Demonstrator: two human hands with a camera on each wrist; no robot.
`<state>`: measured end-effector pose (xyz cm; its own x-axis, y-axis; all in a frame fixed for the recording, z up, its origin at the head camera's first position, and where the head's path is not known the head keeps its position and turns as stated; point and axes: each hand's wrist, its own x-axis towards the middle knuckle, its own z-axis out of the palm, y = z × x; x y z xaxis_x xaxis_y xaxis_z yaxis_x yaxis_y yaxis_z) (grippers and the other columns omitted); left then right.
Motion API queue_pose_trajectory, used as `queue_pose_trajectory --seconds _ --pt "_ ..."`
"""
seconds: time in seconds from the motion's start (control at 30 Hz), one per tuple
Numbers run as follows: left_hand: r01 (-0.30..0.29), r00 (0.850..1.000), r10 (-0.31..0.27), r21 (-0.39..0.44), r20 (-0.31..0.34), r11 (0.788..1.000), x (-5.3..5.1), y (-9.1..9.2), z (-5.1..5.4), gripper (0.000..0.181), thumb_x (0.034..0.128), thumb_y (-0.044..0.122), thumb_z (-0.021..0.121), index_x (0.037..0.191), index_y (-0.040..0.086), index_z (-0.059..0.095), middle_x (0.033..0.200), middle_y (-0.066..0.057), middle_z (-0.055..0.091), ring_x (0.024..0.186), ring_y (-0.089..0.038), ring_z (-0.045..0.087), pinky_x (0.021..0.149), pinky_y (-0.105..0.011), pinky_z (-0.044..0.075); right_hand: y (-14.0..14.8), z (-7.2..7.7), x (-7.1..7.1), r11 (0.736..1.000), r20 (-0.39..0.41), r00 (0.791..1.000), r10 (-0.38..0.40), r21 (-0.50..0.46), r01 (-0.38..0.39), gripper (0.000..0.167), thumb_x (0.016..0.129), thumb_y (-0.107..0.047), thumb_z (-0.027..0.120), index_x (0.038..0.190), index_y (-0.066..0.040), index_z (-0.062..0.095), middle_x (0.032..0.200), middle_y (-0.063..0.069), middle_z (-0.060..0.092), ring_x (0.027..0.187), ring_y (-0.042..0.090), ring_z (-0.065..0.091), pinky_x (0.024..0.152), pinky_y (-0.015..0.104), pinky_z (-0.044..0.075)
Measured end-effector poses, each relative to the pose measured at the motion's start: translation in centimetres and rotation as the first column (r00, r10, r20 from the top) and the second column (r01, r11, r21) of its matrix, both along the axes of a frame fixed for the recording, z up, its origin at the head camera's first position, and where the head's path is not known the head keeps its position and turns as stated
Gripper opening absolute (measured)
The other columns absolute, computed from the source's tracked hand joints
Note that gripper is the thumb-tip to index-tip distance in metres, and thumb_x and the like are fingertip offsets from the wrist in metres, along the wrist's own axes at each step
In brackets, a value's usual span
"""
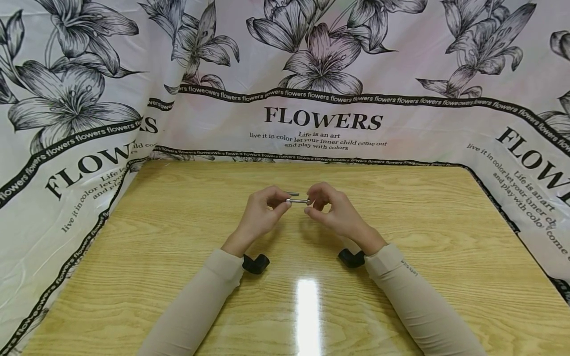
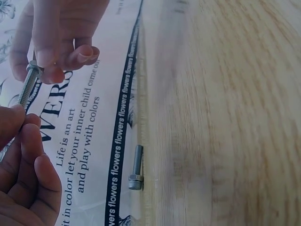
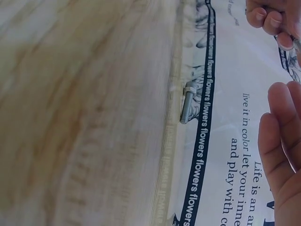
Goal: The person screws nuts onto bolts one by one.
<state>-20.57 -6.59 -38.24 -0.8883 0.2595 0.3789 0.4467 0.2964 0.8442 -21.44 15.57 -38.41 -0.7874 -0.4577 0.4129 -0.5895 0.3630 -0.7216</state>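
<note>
I judge the bolt light, stiff, best held by its ends; left hand pinches one; right hand, I can't tell.

1. First bolt: between the hands, left end in the left hand, right end at the right hand's fingers.
2. Second bolt: on the table, just beyond the hands.
3. Table: beneath both hands, extending left and right of them.
4. Cloth: beyond the hands, behind the table, and along both sides.
</note>
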Motion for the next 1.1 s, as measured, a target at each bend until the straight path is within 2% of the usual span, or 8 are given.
queue_pose_trajectory --seconds 0.17,0.37,0.67,0.77,0.87,0.93,1.1 --pt "-0.008 1.000 0.008 -0.008 0.003 1.000 0.07 -0.03 0.07 0.007 0.0880 0.006 0.068 0.094 0.010 0.069 0.086 0.002 0.068 0.071 -0.013 0.061 0.064 -0.030 0.052 -0.09 -0.11 -0.07 1.000 -0.033 0.999 0.011 0.003 -0.011 0.017 0.090 -0.008 0.065 0.105 -0.012 0.057 0.091 -0.003 0.062 0.072 0.012 0.058 0.064 0.035 0.049" --pt "0.002 1.000 -0.002 0.004 0.002 1.000 0.03 -0.01 -0.06 0.007 0.0886 0.006 0.068 0.094 0.011 0.069 0.087 0.003 0.068 0.071 -0.013 0.061 0.063 -0.030 0.051 -0.11 -0.09 -0.09 1.000 -0.024 1.000 -0.017 0.010 0.017 0.008 0.094 -0.019 0.063 0.101 -0.015 0.062 0.088 -0.007 0.062 0.074 0.012 0.057 0.068 0.033 0.048" --pt "0.001 1.000 -0.001 0.004 0.008 1.000 0.13 -0.02 0.07 0.007 0.0891 0.006 0.067 0.095 0.010 0.069 0.090 0.002 0.068 0.071 -0.013 0.061 0.064 -0.030 0.052 0.00 -0.12 -0.11 0.999 -0.005 1.000 -0.017 0.036 0.017 0.012 0.098 -0.020 0.057 0.099 -0.013 0.065 0.086 -0.005 0.060 0.077 0.013 0.057 0.068 0.037 0.049" --pt "0.000 1.000 0.000 0.002 0.015 1.000 0.12 -0.02 0.06 0.007 0.0891 0.006 0.067 0.095 0.010 0.069 0.089 0.002 0.068 0.071 -0.014 0.061 0.065 -0.030 0.052 0.00 -0.08 -0.10 0.999 0.012 1.000 -0.021 0.036 0.021 0.014 0.095 -0.022 0.061 0.105 -0.012 0.064 0.088 -0.004 0.061 0.075 0.014 0.058 0.066 0.039 0.049" --pt "-0.007 1.000 0.007 0.004 0.018 1.000 0.11 -0.02 0.04 0.007 0.0890 0.006 0.067 0.094 0.010 0.069 0.090 0.001 0.069 0.072 -0.014 0.061 0.066 -0.031 0.052 -0.05 -0.08 -0.11 1.000 0.021 1.000 -0.019 0.024 0.018 0.024 0.090 -0.019 0.068 0.111 -0.012 0.060 0.094 -0.003 0.061 0.072 0.014 0.058 0.062 0.039 0.049" --pt "-0.009 1.000 0.009 0.005 0.019 1.000 0.10 -0.01 0.04 0.007 0.0891 0.006 0.067 0.094 0.010 0.069 0.091 0.001 0.069 0.073 -0.014 0.061 0.066 -0.031 0.052 -0.11 -0.12 -0.14 1.000 0.006 1.000 -0.010 0.013 0.010 0.029 0.088 -0.015 0.070 0.113 -0.012 0.058 0.095 0.000 0.062 0.072 0.013 0.059 0.062 0.038 0.049" --pt "-0.005 1.000 0.005 0.008 0.018 1.000 0.09 0.03 0.07 0.007 0.0891 0.006 0.067 0.095 0.009 0.069 0.092 0.000 0.069 0.073 -0.014 0.062 0.067 -0.031 0.052 -0.15 -0.20 -0.24 1.000 -0.055 0.998 0.012 -0.010 -0.012 0.018 0.090 -0.010 0.067 0.107 -0.011 0.059 0.092 0.001 0.065 0.071 0.012 0.059 0.065 0.032 0.049"
